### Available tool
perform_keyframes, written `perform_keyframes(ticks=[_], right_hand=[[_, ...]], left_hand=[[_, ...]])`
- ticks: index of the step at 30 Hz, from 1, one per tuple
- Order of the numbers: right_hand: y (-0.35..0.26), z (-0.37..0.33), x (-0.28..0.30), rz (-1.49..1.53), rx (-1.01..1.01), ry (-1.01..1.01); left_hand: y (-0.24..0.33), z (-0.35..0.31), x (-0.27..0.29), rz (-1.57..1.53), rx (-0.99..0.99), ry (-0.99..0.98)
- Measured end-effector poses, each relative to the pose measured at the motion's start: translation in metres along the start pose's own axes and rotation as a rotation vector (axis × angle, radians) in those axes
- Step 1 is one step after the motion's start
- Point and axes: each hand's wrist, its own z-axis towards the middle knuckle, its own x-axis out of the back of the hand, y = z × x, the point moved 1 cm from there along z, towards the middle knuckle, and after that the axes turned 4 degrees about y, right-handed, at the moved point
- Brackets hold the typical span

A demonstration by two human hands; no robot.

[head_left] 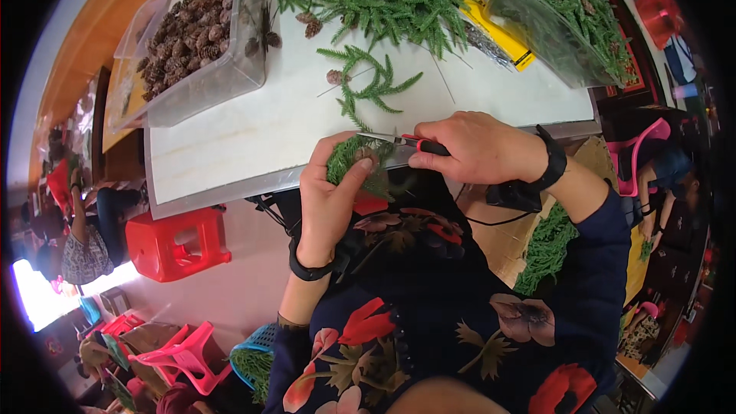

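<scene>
White worktop (230,149) bears green sprigs (368,0); a red stool (157,245) stands nearby.

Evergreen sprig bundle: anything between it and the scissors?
Nothing visible. The scissors in the right hand appear at the upper edge of the evergreen sprig bundle held in the left hand, whose index finger appears close to the blade tips.

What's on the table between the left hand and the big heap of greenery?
In the head view, curling green sprigs lie between the left hand and the heap, with a brown pine cone beside them.
</scene>
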Motion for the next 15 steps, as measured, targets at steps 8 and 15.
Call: perform_keyframes(ticks=[8, 15], right_hand=[[0.009, 0.004, -0.002, 0.120, -0.054, -0.190], [0.011, -0.019, 0.013, 0.381, -0.256, -0.217]], left_hand=[[-0.009, 0.001, 0.007, 0.415, -0.399, 0.012], [0.011, -0.004, -0.001, 0.220, -0.305, -0.028]])
